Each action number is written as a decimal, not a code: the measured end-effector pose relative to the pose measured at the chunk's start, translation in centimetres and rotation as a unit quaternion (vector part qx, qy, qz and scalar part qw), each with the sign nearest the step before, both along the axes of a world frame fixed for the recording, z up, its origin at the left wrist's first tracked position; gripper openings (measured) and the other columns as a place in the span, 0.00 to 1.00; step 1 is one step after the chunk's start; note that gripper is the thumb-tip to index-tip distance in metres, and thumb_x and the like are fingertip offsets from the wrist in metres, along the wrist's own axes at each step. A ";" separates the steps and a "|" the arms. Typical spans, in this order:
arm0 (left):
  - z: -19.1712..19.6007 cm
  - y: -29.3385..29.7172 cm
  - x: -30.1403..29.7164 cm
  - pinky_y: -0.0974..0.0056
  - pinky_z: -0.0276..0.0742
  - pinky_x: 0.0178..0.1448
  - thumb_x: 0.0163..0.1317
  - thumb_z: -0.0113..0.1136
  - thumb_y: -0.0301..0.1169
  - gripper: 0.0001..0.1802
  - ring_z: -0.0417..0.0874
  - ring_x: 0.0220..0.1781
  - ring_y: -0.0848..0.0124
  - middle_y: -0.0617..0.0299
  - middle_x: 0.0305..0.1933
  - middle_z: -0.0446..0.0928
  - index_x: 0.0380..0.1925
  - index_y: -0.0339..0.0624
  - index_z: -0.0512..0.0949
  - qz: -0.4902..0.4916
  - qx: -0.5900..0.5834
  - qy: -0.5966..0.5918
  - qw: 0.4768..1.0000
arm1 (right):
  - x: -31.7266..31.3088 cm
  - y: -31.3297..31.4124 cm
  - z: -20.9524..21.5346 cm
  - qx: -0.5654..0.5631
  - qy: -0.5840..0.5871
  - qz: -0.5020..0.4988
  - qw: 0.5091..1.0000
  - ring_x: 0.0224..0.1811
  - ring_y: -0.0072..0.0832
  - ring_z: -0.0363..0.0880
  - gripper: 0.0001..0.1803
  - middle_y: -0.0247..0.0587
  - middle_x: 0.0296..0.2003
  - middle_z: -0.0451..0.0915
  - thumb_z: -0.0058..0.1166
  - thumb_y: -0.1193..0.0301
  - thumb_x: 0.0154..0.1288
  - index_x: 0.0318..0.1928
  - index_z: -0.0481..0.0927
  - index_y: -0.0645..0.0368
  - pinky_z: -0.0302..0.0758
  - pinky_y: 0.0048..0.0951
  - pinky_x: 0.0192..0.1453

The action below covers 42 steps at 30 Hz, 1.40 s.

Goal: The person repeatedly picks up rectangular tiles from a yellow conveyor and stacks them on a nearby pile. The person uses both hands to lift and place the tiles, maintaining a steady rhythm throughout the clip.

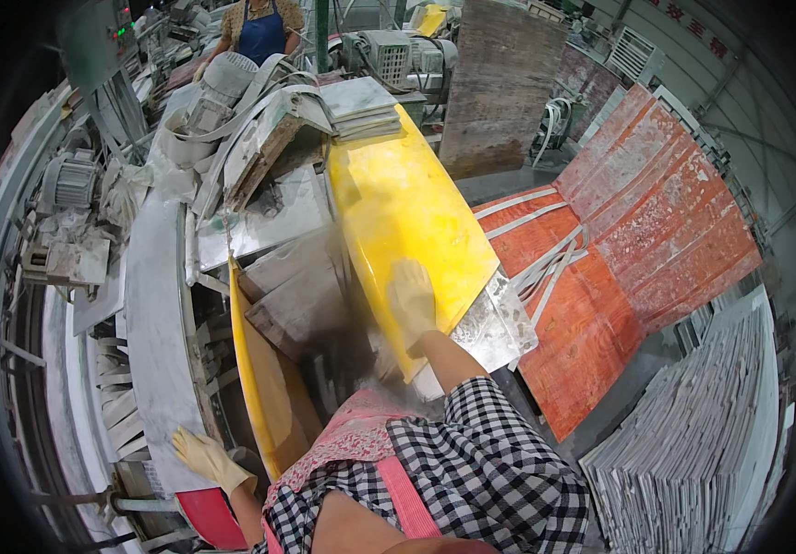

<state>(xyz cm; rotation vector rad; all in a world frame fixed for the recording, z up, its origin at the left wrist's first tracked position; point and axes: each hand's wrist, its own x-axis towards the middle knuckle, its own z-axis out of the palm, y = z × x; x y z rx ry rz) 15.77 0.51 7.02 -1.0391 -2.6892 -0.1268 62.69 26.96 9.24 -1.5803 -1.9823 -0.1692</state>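
My right hand [412, 297], in a cream glove, lies flat on the yellow sheet-covered surface [421, 208], fingers stretched out and slightly blurred. A grey stone-like slab stack [359, 103] rests at that surface's far end. By its near right edge is a shiny, smeared metal-like plate [498, 323]. My left hand [209, 459], also gloved, has its fingers extended on the near end of the long grey belt-like strip [165, 342]. Neither hand holds anything. Between my arms stands an upright yellow panel [255, 388] beside a dusty recess.
Dusty machinery with a motor [229, 76] stands ahead left. Orange-red boards [569, 342] with white strips lie to the right, near a tall stack of thin slabs [693, 434]. A red piece [211, 517] is below my left hand. A person in a blue apron [262, 35] stands far off.
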 end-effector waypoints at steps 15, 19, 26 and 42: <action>-1.7 -0.6 -0.5 0.48 0.59 0.79 0.70 0.48 0.29 0.25 0.70 0.73 0.47 0.41 0.68 0.74 0.64 0.33 0.75 -0.017 0.049 0.013 0.999 | 0.2 0.4 -1.1 -0.028 -0.016 -0.014 0.999 0.69 0.51 0.66 0.25 0.58 0.63 0.73 0.44 0.63 0.73 0.63 0.74 0.64 0.59 0.48 0.77; -2.2 -0.7 -0.5 0.49 0.58 0.79 0.71 0.47 0.30 0.24 0.70 0.73 0.48 0.43 0.69 0.74 0.64 0.33 0.75 -0.008 0.059 0.015 0.998 | 0.6 0.5 -0.7 -0.130 -0.061 -0.017 0.990 0.75 0.47 0.63 0.27 0.56 0.70 0.68 0.41 0.65 0.77 0.71 0.68 0.64 0.55 0.46 0.81; -1.1 -0.8 -0.2 0.49 0.61 0.78 0.66 0.52 0.27 0.24 0.71 0.71 0.46 0.38 0.67 0.74 0.61 0.32 0.77 -0.037 0.081 0.009 0.996 | -0.2 0.0 -1.0 0.008 -0.025 -0.002 1.000 0.72 0.46 0.67 0.24 0.56 0.68 0.71 0.44 0.66 0.74 0.66 0.71 0.64 0.59 0.45 0.78; 0.2 0.0 0.1 0.51 0.65 0.73 0.72 0.47 0.32 0.24 0.72 0.71 0.51 0.44 0.69 0.74 0.64 0.34 0.75 0.007 -0.038 0.035 0.999 | 0.1 -0.5 1.8 -0.051 0.000 0.002 0.999 0.67 0.46 0.69 0.21 0.53 0.60 0.75 0.46 0.66 0.71 0.59 0.75 0.65 0.62 0.42 0.75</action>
